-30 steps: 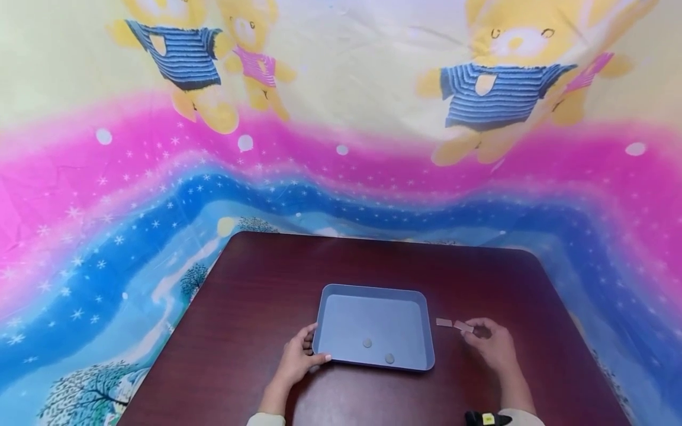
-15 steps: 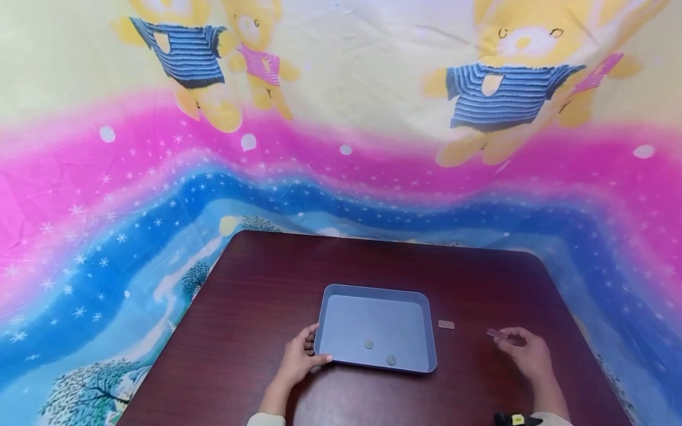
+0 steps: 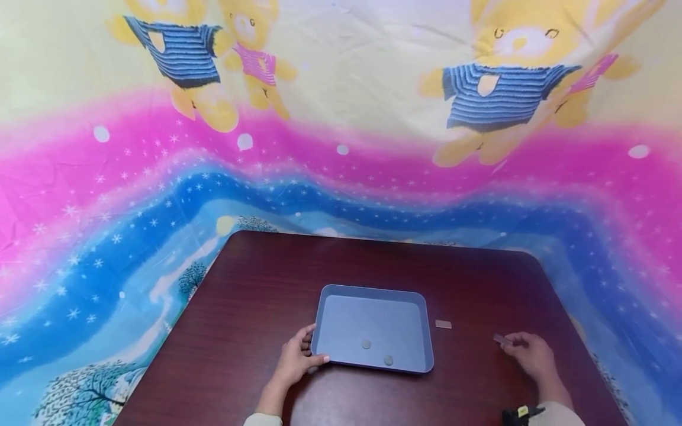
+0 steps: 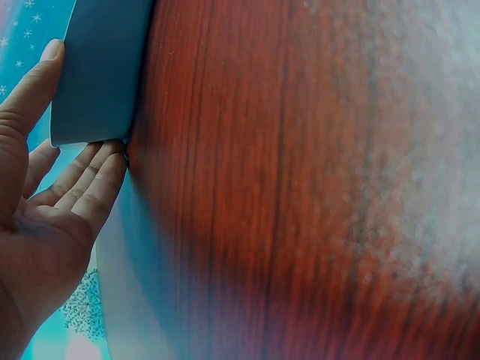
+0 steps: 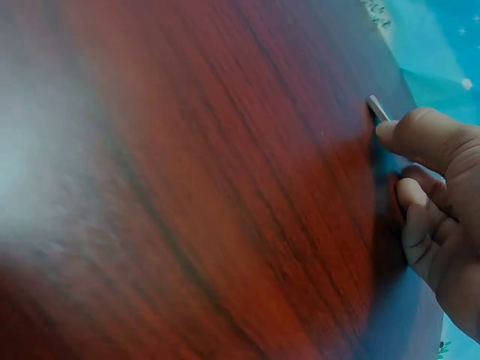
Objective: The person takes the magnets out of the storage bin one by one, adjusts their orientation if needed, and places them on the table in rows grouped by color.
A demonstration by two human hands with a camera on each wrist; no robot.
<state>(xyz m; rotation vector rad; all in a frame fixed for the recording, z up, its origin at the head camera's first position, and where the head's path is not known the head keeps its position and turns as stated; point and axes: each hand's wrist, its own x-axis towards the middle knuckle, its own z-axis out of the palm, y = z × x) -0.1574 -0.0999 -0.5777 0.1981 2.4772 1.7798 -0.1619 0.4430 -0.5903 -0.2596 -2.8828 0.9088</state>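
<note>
1. Head: right hand (image 3: 533, 356) has a small flat pinkish-grey rectangle (image 3: 501, 339), right of the shallow blue-grey rectangular tray (image 3: 373, 321)
2. Left wrist: left hand (image 4: 45, 232) grips the tray's corner; tugging could shift it
3. Right wrist: closed fingers (image 5: 420, 139) pinch the rectangle's end; slackening could drop it

Observe dark red-brown wood-grained table (image 3: 256, 284), rounded far corners, bearing blue-grey tray (image 3: 373, 319) and, right of it, small flat rectangle (image 3: 443, 324).

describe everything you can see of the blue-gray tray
The shallow blue-gray tray looks plastic: rectangular, with rounded corners and raised walls. It sits open side up on the wood-grain table, two small round gray discs inside, toward the near side. The left hand holds its near left corner.
</note>
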